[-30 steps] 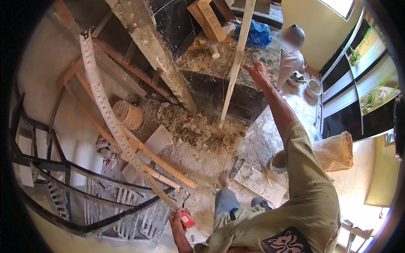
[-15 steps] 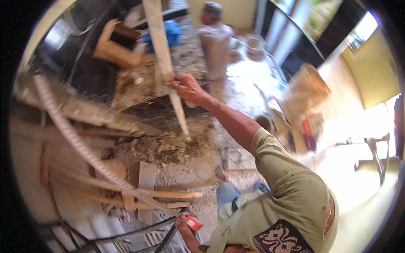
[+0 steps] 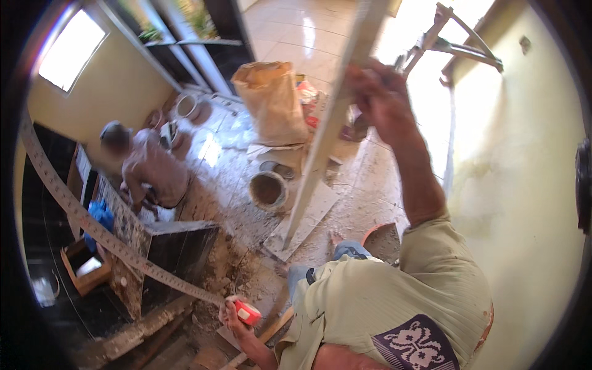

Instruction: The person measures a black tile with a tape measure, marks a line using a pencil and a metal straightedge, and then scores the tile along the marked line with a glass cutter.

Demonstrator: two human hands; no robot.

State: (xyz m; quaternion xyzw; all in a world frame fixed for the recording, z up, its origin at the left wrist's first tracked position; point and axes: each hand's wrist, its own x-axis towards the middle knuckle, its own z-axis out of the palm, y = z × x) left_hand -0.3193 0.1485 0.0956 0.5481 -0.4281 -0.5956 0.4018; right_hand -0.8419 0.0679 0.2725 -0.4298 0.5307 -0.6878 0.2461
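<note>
We've got the long white tape blade (image 3: 123,251) extended, clear of the long pale wooden batten (image 3: 318,154); left hand (image 3: 232,322) grips the red boxy case (image 3: 248,312), right hand (image 3: 383,102) the batten.

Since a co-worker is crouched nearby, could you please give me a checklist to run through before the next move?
1. Left hand holding the red tape measure: ok.
2. Tape blade drawn in: not ok; a long curve of it is out.
3. Right hand on the pale strip: ok; the strip is tilted.
4. Strip's lower end resting on the pale board: cannot tell; it shows over it, contact unclear.
5. Co-worker apart from the strip: ok, off to the left.
6. Floor free of rubble: not ok.
</note>
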